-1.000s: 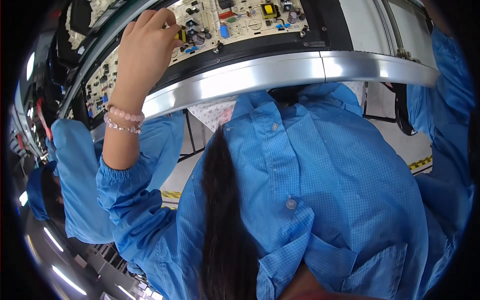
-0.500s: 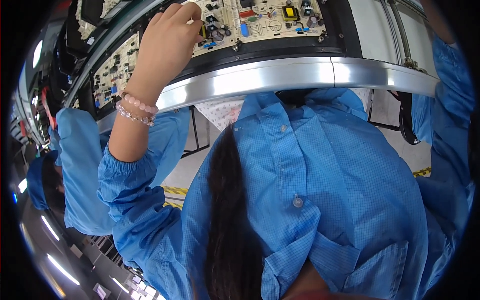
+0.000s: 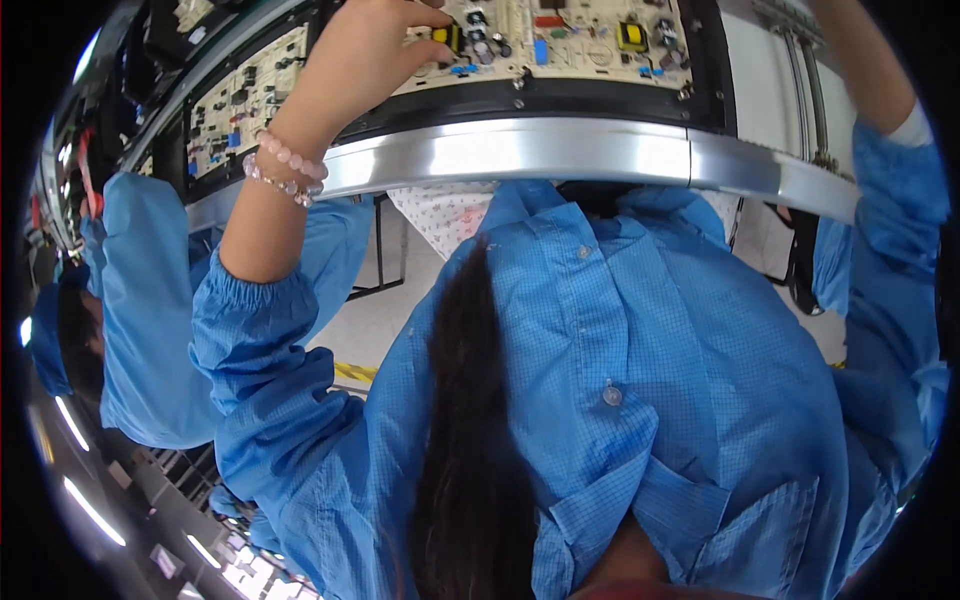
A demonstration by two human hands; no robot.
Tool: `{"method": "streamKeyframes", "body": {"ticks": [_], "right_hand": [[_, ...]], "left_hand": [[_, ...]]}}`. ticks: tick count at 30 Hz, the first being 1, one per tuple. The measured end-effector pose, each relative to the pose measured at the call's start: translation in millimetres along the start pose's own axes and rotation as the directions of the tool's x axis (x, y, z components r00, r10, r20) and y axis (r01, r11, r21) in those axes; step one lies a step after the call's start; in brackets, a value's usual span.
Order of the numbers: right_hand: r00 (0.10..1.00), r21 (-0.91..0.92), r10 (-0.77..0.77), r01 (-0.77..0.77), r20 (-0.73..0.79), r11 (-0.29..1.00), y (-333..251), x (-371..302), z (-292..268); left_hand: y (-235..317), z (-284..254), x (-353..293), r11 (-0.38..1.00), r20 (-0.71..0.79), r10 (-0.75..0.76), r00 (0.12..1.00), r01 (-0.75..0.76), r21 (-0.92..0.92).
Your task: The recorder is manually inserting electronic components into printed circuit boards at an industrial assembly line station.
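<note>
My left hand, with pink bead bracelets on its wrist, reaches over a circuit board at the top. Its thumb and fingertips close around a small yellow-and-black transformer standing on that board. The hand's upper part is cut off by the picture's top edge. Another yellow-and-black transformer stands farther right, along with blue, red and black components. My right forearm rises at the top right; the hand itself is outside the picture.
A black frame holds the board behind a shiny metal rail. To the left lies another framed board. A co-worker in a blue sleeve is close on my left. Metal conduits run at the right.
My left hand has shifted right and up in the picture, its thumb and fingers now around the transformer they were beside. The board appears farther right, and my right forearm shows more.
</note>
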State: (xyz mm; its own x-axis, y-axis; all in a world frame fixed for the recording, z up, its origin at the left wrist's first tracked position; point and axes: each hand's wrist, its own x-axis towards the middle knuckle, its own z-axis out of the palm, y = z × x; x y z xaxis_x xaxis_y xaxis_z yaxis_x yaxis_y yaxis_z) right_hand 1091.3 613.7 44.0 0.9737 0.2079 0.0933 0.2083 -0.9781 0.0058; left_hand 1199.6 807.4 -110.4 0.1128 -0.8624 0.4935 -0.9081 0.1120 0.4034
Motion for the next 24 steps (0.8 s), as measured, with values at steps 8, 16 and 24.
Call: {"method": "streamKeyframes", "body": {"ticks": [8, 16, 24], "right_hand": [[0.944, 0.235, -0.33, 0.318, 0.012, 0.918, -14, 15, 88], [0.911, 0.182, -0.41, 0.41, -0.042, 0.894, -13, 8, 110], [0.916, 0.211, -0.4, 0.391, 0.001, 0.896, -20, 5, 64]], "left_hand": [[34, -57, -1, 0.759, -0.09, -0.649, 0.756, 0.635, -0.14], [28, -57, -8, 0.941, -0.393, -0.314, 0.864, 0.337, -0.013], [31, -62, 3, 0.965, -0.543, -0.248, 0.802, 0.252, -0.069]]}}
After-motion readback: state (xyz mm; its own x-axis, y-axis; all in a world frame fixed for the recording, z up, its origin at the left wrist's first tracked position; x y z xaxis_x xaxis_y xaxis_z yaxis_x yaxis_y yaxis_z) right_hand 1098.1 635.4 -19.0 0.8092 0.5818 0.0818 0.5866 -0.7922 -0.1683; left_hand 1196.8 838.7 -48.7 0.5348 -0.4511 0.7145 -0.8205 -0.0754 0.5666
